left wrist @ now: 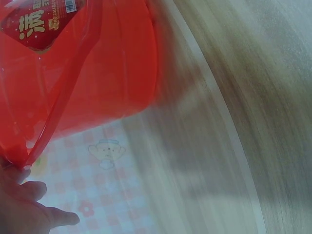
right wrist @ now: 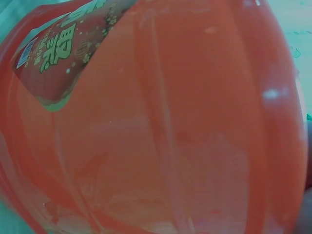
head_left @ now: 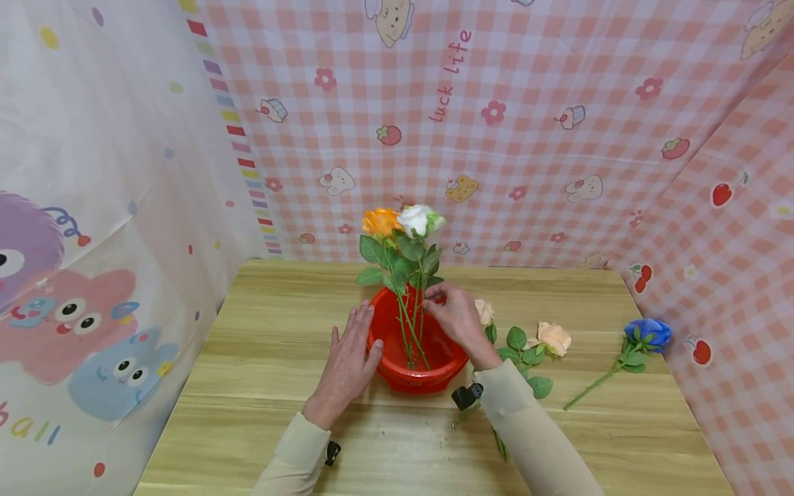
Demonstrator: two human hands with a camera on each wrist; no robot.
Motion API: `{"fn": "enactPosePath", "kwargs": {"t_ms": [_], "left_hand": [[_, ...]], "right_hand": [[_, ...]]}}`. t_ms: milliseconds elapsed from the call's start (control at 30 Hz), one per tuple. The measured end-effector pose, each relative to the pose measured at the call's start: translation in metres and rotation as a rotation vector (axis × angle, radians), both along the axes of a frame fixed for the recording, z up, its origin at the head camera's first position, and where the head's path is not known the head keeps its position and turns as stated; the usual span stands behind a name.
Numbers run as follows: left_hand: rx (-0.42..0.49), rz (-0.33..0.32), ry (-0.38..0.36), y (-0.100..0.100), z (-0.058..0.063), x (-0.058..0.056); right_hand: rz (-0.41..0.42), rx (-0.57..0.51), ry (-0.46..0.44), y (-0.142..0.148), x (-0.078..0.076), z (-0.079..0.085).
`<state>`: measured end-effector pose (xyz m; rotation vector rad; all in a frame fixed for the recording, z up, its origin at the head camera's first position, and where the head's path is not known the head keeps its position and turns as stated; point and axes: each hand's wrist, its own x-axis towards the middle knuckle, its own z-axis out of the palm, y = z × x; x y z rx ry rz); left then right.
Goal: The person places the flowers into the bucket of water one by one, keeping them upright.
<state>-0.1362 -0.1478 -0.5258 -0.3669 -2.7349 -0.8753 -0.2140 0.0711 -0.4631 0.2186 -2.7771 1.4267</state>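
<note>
A red plastic bucket (head_left: 417, 380) stands on the table, with an orange rose (head_left: 380, 222) and a white rose (head_left: 414, 219) upright in it, their thorny green stems crossing inside. My left hand (head_left: 347, 358) rests with extended fingers against the bucket's left rim. Over the right rim, my right hand (head_left: 455, 317) has its thumb and fingertips curled at a stem below the white rose and seems to pinch it. The left wrist view shows the left fingers (left wrist: 29, 190) beside the bucket's handle (left wrist: 63, 97). In the right wrist view the bucket wall (right wrist: 195, 122) hides most of the right hand.
Peach roses (head_left: 554, 338) lie right of the bucket, partly under the right forearm. A blue rose (head_left: 648, 335) lies farther right on the wooden table (head_left: 267, 358). Pink checked cloth (head_left: 546, 158) hangs behind and right; patterned white cloth (head_left: 155, 227) hangs left.
</note>
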Motion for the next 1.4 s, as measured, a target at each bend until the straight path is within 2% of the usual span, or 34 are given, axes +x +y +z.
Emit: {"fn": "enactPosePath", "kwargs": {"t_ms": [500, 1067, 1400], "left_hand": [[-0.012, -0.003, -0.017, 0.0, 0.002, -0.0001], [-0.015, 0.002, -0.012, -0.0002, 0.0019, 0.0012], [0.001, 0.003, -0.011, -0.0003, 0.0016, 0.0009]], "right_hand": [[0.018, 0.071, -0.028, -0.0045, -0.005, -0.0028], [0.045, 0.14, -0.006, -0.0063, -0.007, -0.0069], [0.07, 0.14, -0.04, -0.0076, -0.0087, -0.0076]]}}
